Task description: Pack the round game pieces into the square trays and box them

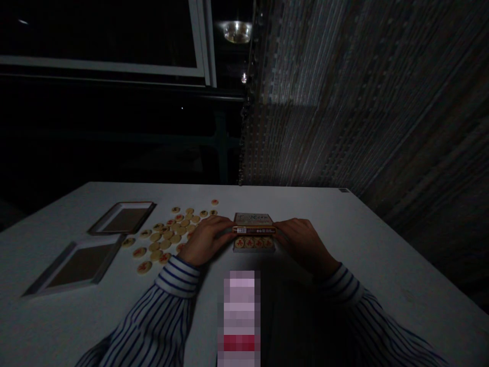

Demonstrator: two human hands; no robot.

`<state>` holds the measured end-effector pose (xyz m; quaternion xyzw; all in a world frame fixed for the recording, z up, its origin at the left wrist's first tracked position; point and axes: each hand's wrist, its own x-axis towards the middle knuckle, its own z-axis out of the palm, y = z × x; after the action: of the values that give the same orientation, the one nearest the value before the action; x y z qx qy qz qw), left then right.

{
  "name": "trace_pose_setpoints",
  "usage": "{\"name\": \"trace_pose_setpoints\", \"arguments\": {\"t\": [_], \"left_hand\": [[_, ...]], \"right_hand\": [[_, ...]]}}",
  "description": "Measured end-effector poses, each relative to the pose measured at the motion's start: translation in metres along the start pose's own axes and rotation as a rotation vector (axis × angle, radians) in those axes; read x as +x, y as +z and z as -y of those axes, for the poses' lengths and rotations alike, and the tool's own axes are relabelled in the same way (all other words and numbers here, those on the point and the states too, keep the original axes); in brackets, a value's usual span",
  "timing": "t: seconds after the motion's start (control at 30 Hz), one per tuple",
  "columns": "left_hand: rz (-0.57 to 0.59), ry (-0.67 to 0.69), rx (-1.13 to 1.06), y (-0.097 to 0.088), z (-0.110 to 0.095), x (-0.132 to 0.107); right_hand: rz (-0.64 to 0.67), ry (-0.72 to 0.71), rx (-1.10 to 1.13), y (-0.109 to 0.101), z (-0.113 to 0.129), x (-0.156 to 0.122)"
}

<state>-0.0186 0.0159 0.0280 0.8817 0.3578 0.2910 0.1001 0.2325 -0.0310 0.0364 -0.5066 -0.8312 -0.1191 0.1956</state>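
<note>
Red-marked discs [259,243] in box [253,250], lid [253,220] above

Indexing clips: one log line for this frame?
left hand: holding lid | right hand: holding lid | tray: row of pieces | table: loose pieces

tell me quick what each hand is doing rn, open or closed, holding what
Left hand: closed, fingers gripping the left end of the printed box lid.
Right hand: closed, holding the same lid's right end.
</note>
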Motion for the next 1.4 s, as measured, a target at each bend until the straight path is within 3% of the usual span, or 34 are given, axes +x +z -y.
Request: {"name": "trace_pose_setpoints", "arguments": {"t": [0.3,0.43,1.1,1.4], "left_hand": [[-0.013,0.001,0.017,0.0026,0.0024,-0.0018],[-0.031,0.012,0.006,0.0038,0.0030,-0.0027],[0.042,0.002,0.003,0.0028,-0.0007,-0.0039],[0.017,0.020,0.027,0.0049,0.0004,-0.0066]], "right_hand": [[-0.006,-0.045,-0.064,0.0051,-0.0013,-0.0034],[0.019,-0.002,-0.055,0.0039,0.0003,-0.0031],[0.039,-0.016,-0.045,0.0073,-0.0010,-0.0060],[0.044,-0.046,-0.095,0.0069,0.0005,-0.0075]]}}
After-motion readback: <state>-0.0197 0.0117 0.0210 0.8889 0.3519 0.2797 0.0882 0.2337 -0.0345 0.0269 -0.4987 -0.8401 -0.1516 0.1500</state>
